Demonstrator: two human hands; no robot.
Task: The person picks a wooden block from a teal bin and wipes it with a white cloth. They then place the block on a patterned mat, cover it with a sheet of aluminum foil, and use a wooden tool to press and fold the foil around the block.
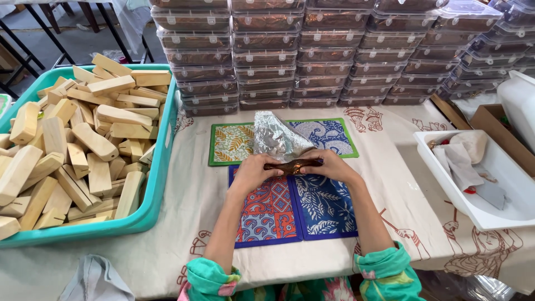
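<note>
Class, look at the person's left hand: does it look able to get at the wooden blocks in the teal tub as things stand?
Probably yes. The left hand is busy gripping the brown piece together with the right hand, but the teal tub sits open-topped just to its left, with only bare cloth between, and its wooden blocks are heaped high.

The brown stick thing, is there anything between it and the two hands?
No, nothing is in between. The left hand and the right hand both grip the brown stick directly, one at each end. The silver foil sheet stands up just behind it, touching it, not blocking the hands.
</note>
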